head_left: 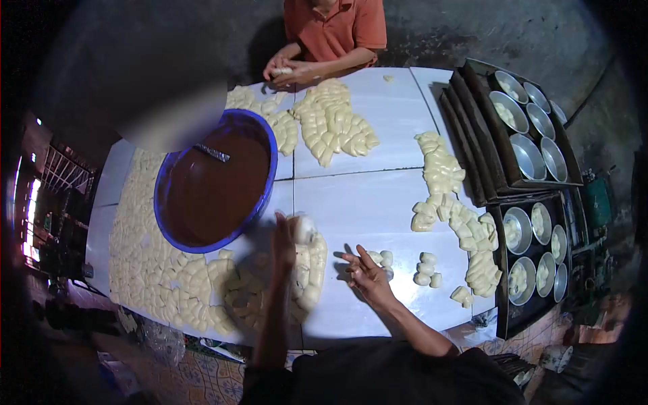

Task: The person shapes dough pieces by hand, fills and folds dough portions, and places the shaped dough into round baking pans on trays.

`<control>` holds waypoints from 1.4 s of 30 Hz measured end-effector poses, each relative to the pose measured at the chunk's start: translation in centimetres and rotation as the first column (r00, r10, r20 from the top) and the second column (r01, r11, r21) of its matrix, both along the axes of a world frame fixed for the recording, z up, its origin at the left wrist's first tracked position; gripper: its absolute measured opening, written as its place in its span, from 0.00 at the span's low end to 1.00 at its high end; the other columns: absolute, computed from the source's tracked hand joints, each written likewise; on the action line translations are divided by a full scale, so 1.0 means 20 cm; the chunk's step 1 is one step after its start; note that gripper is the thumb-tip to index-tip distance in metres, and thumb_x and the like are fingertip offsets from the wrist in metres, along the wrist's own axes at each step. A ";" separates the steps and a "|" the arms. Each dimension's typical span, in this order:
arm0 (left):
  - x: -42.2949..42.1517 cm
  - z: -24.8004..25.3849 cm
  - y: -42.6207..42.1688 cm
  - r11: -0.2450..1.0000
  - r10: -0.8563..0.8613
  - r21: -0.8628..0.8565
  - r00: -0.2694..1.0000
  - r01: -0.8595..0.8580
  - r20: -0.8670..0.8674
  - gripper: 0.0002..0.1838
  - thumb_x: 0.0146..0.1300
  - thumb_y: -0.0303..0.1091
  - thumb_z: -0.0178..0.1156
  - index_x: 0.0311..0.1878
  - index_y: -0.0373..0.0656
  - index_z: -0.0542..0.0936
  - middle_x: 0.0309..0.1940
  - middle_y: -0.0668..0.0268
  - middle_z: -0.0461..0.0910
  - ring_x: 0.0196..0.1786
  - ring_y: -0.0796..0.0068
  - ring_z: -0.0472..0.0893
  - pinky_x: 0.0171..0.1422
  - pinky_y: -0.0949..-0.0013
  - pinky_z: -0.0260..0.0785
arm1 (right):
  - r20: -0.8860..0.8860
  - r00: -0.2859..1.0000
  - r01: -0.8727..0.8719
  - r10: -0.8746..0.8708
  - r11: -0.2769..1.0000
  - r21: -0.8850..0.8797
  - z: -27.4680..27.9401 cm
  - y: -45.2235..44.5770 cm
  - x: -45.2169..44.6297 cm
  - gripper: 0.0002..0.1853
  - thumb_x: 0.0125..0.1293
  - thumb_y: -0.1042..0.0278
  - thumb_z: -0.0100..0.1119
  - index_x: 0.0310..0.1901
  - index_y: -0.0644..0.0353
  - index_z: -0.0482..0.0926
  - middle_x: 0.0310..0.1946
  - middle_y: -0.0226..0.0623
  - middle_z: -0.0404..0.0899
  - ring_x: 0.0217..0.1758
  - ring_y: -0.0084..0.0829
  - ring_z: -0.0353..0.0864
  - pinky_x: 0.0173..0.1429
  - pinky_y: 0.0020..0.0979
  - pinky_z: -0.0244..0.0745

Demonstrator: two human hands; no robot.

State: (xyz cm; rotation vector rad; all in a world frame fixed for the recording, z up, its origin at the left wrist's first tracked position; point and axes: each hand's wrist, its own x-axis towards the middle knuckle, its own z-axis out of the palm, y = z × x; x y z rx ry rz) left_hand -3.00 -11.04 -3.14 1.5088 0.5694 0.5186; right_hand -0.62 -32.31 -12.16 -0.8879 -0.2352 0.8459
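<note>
My left hand (283,246) is edge-on to the camera with its fingers stretched out. A pale, slightly blurred dough piece (305,231) is right beside its palm; whether they touch, I cannot tell. A curved row of rolled dough pieces (310,273) lies just below that piece. My right hand (366,275) is over the white table (358,202), fingers spread and nothing in them. Small dough rolls (386,259) lie close behind the right fingers, partly hidden. Farther right sits a small stack of dough rolls (425,270).
A blue basin (273,169) of brown filling stands at left among many dough pieces (142,250). Across the table, a person (337,34) in an orange shirt handles dough. Dark trays (506,317) with round metal tins (518,229) line the right. A blurred pale object (175,118) obscures the upper left.
</note>
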 end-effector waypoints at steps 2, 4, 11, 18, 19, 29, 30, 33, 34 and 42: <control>-0.11 -0.07 -0.19 0.629 -0.245 -0.688 0.932 0.363 0.267 0.50 0.67 0.72 0.32 0.65 0.26 0.64 0.60 0.46 0.72 0.60 0.55 0.75 0.67 0.57 0.63 | -0.411 0.910 0.130 -0.050 0.977 0.168 0.13 -0.03 0.00 0.28 0.73 0.64 0.51 0.70 0.65 0.57 0.57 0.42 0.74 0.45 0.23 0.77 0.49 0.24 0.76; -0.16 -0.01 -0.45 0.478 -0.179 -0.839 0.964 0.259 0.196 0.47 0.68 0.68 0.37 0.66 0.26 0.62 0.62 0.44 0.69 0.61 0.52 0.73 0.66 0.50 0.63 | -0.467 0.884 0.099 0.028 0.964 0.246 0.11 -0.12 0.00 0.18 0.70 0.70 0.55 0.59 0.69 0.72 0.51 0.41 0.78 0.49 0.31 0.80 0.51 0.31 0.79; -0.34 -0.05 -0.86 0.743 -0.172 -0.663 0.983 0.090 -0.060 0.25 0.65 0.17 0.53 0.66 0.32 0.67 0.58 0.59 0.72 0.55 0.74 0.75 0.54 0.70 0.73 | 0.849 0.528 0.522 0.033 0.776 -0.354 0.22 -0.43 -0.21 0.21 0.59 0.74 0.64 0.55 0.65 0.77 0.53 0.42 0.71 0.52 0.36 0.70 0.49 0.31 0.71; -0.43 -0.09 -0.99 0.882 -0.420 -0.197 0.903 0.429 0.087 0.16 0.66 0.22 0.58 0.55 0.28 0.76 0.49 0.57 0.76 0.50 0.69 0.81 0.56 0.69 0.77 | 0.695 0.640 0.511 -0.327 0.857 -0.067 0.23 -0.63 -0.17 0.12 0.59 0.78 0.64 0.45 0.64 0.82 0.55 0.43 0.73 0.58 0.38 0.75 0.59 0.32 0.72; -0.42 -0.03 -1.00 0.899 -0.427 -0.084 0.902 0.431 0.058 0.13 0.66 0.25 0.60 0.50 0.29 0.78 0.44 0.59 0.77 0.47 0.72 0.82 0.49 0.71 0.78 | 0.646 0.675 0.503 -0.356 0.863 -0.049 0.26 -0.64 -0.17 0.12 0.60 0.77 0.65 0.46 0.64 0.82 0.54 0.44 0.74 0.56 0.35 0.76 0.58 0.32 0.72; -0.39 -0.23 -1.11 0.869 -0.489 0.132 0.869 0.478 0.074 0.36 0.62 0.14 0.55 0.67 0.45 0.49 0.44 0.61 0.72 0.44 0.73 0.78 0.45 0.68 0.77 | 0.722 0.685 0.519 -0.094 0.758 -0.395 0.31 -0.76 -0.22 0.21 0.64 0.73 0.60 0.59 0.63 0.73 0.44 0.40 0.79 0.43 0.25 0.76 0.43 0.24 0.73; -0.38 -0.24 -1.11 0.823 -0.543 0.264 0.834 0.504 0.101 0.38 0.60 0.12 0.54 0.68 0.45 0.47 0.48 0.58 0.70 0.44 0.71 0.78 0.45 0.67 0.77 | 0.727 0.684 0.537 -0.060 0.715 -0.447 0.29 -0.76 -0.20 0.27 0.66 0.72 0.60 0.67 0.62 0.68 0.48 0.39 0.78 0.44 0.23 0.74 0.42 0.24 0.72; -0.36 -0.24 -1.06 0.763 -0.646 0.129 0.747 0.633 0.157 0.38 0.55 0.10 0.53 0.68 0.43 0.54 0.53 0.57 0.64 0.44 0.66 0.79 0.52 0.63 0.76 | -0.087 0.971 -0.240 0.224 0.925 -0.295 0.25 -0.88 -0.14 0.32 0.70 0.63 0.58 0.71 0.61 0.59 0.52 0.35 0.77 0.42 0.22 0.76 0.43 0.26 0.75; -0.35 -0.20 -1.05 0.723 -0.688 0.088 0.705 0.685 0.171 0.38 0.53 0.10 0.53 0.68 0.41 0.56 0.52 0.57 0.64 0.45 0.64 0.80 0.54 0.63 0.76 | -0.173 0.935 -0.339 0.310 0.924 -0.175 0.32 -0.90 -0.13 0.32 0.69 0.61 0.58 0.71 0.60 0.60 0.48 0.35 0.79 0.40 0.22 0.78 0.43 0.27 0.75; -0.25 -0.34 -1.01 0.991 -0.096 0.094 0.995 0.095 0.007 0.23 0.52 0.17 0.59 0.55 0.34 0.73 0.49 0.54 0.72 0.57 0.55 0.73 0.62 0.60 0.65 | 0.486 0.752 0.653 -0.446 0.606 -0.454 -0.22 -0.98 0.27 0.24 0.61 0.81 0.50 0.60 0.77 0.70 0.62 0.53 0.72 0.68 0.37 0.68 0.72 0.29 0.58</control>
